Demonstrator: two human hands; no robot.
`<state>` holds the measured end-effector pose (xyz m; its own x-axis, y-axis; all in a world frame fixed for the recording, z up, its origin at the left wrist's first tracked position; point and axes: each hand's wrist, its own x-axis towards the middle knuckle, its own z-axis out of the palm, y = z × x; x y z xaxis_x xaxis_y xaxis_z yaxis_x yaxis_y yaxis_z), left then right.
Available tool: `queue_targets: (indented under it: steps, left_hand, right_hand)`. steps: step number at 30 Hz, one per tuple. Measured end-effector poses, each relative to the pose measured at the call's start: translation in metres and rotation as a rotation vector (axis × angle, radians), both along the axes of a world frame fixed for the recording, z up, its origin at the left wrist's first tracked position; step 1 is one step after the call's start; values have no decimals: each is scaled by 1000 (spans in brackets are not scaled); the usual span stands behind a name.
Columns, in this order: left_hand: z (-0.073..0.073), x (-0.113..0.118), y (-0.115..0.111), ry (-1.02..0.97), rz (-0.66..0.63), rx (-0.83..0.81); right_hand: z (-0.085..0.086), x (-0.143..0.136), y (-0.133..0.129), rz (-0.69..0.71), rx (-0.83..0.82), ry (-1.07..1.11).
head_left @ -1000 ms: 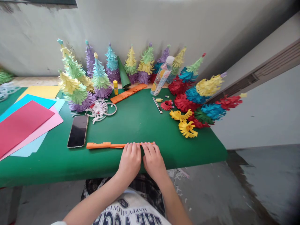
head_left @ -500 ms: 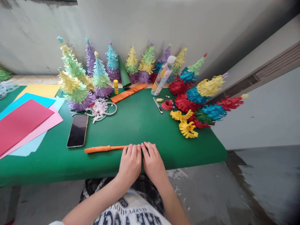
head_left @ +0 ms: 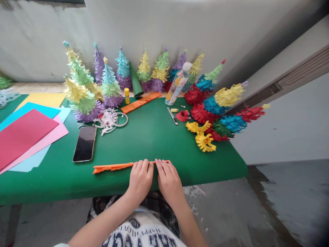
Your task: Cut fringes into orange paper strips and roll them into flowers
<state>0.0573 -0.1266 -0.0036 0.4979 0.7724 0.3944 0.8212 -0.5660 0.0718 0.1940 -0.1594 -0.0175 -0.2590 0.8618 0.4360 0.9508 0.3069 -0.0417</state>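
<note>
A narrow orange paper strip (head_left: 113,167) lies near the front edge of the green table (head_left: 144,137), its loose end pointing left. My left hand (head_left: 141,176) is closed on the strip near its middle, fingertips pressed on the paper. Close beside it, my right hand (head_left: 168,176) grips the right part, and a bit of orange shows past its fingertips. My palms and thumbs hide the underside of the strip.
A phone (head_left: 84,144) and white paper scraps (head_left: 109,120) lie to the left, beside coloured sheets (head_left: 28,137). Fringed paper trees (head_left: 111,85) line the back. A bottle (head_left: 178,83), a cutter (head_left: 172,116) and yellow fringed pieces (head_left: 205,141) are on the right.
The orange strip's left part has turned over, from a smooth roll to a flatter shape with ragged edges. My hands have shifted slightly, and more orange shows at the right hand.
</note>
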Motion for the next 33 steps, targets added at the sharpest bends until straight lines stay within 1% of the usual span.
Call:
queue_targets:
  steps: [5, 9, 15, 18, 23, 28, 31, 33]
  left_hand:
    - [-2, -3, 1, -36, -17, 14]
    - [-3, -5, 1, -51, -36, 12]
    - [4, -6, 3, -38, -71, -34]
    - [5, -5, 2, -10, -60, -60]
    - [2, -5, -2, 15, -55, -63]
    - [1, -6, -3, 22, -74, -86]
    - [3, -6, 0, 26, -86, -102]
    - [7, -7, 7, 32, -112, -110]
  right_hand:
    - [-1, -1, 1, -22, 23, -48]
    - [-2, -2, 2, -25, 25, -40]
    - [1, -1, 2, 4, 47, 33]
    - [0, 0, 2, 27, 63, 37]
    - [-2, 0, 0, 27, 84, 85]
    - [-2, 2, -1, 27, 101, 78]
    - [-2, 4, 4, 48, 99, 90]
    - [1, 6, 11, 63, 124, 85]
